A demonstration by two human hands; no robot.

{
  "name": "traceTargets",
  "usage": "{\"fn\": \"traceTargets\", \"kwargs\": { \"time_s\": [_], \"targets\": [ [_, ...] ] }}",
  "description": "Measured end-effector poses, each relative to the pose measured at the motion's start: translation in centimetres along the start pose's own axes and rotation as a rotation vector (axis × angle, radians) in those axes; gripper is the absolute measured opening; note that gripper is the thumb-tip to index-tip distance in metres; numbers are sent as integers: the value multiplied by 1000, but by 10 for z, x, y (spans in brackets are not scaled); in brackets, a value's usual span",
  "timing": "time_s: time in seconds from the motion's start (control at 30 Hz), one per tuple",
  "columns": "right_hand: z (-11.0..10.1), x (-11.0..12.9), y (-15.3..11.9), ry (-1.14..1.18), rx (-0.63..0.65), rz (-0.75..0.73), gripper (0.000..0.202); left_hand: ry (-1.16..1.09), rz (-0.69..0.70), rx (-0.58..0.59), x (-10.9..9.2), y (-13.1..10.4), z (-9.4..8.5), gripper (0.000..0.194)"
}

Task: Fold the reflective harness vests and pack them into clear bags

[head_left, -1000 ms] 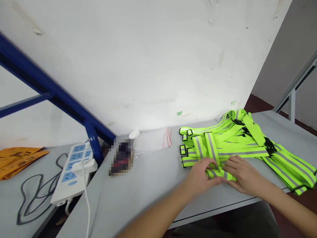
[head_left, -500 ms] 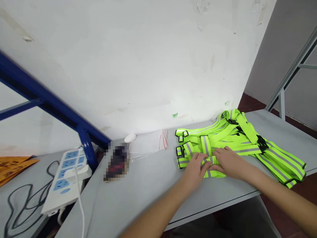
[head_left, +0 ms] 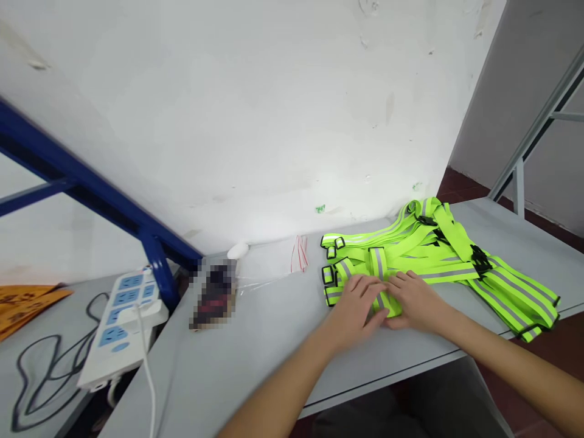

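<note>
On R side of grey table point(head_left: 274, 340), near its front edge: both hands on the hi-vis straps, neon yellow-grn w/ grey stripe. L hand point(head_left: 356, 307) has fingers over a folded section point(head_left: 393, 306) from its L, thumb at near edge; R hand point(head_left: 413, 301) does same from its R, fingertips of both almost meeting. Both gripping the fold btwn fingers + thumb; can't tell how hard. Rest of strap pile point(head_left: 456, 243) runs behind + R of hands, R end overhanging table edge. Blk rect. loops point(head_left: 327, 275) line its L end, blk buckle cluster point(head_left: 480, 260) toward R. L of pile, well apart: clear plastic bags point(head_left: 269, 261) w/ red lines at R end, white oval item point(head_left: 238, 250) at their L end, pixelated item point(head_left: 214, 298) just below, ID n/a. Far L, lower surface: pwr strip point(head_left: 114, 331) w/ white plug point(head_left: 150, 313) in, dk cable point(head_left: 57, 356), orange sheets point(head_left: 27, 304).
</note>
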State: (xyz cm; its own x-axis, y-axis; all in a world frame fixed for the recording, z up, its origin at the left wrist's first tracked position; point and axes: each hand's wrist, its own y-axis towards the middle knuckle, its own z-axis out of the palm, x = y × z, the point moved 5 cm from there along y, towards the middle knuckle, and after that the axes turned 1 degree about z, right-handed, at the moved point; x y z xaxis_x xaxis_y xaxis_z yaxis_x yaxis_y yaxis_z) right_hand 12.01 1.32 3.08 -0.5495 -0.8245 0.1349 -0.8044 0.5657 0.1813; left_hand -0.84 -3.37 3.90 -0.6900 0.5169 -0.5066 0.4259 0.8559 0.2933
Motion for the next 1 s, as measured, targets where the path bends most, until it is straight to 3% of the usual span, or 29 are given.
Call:
{"fn": "traceTargets", "kwargs": {
  "time_s": [0.13, 0.37, 0.43, 0.5, 0.57, 0.7, 0.83, 0.9, 1.0],
  "targets": [
    [3, -9, 0, 87, 16, -14, 59, 139, 66, 158, 5, -4, -3, 71],
    [0, -3, -5, 0, -75, -4, 54, 266, 78, 194, 7, -5, 10, 56],
    [1, 3, -7, -68, -103, -18, 51, 183, 74, 136, 6, -5, 9, 49],
    [1, 7, -9, -92, -149, -27, 44, 35, 40, 12, 7, -4, 4, 39],
    [-1, 9, -10, -47, -184, -33, 36, -131, -47, -139, 13, -3, -2, 41],
    [-13, 2, -4, 139, -159, 41, 29, -314, -219, -322, 28, -1, -9, 56],
    [-30, -7, 9, 444, -90, 190, 30, -355, -328, -499, 34, -3, -24, 34],
    [-37, -11, 16, 583, -61, 257, 34, -361, -421, -495, 34, -3, -30, 26],
    [-44, -17, 26, 722, -15, 320, 38, -379, -520, -372, 28, 1, -40, 38]
  ]
}}
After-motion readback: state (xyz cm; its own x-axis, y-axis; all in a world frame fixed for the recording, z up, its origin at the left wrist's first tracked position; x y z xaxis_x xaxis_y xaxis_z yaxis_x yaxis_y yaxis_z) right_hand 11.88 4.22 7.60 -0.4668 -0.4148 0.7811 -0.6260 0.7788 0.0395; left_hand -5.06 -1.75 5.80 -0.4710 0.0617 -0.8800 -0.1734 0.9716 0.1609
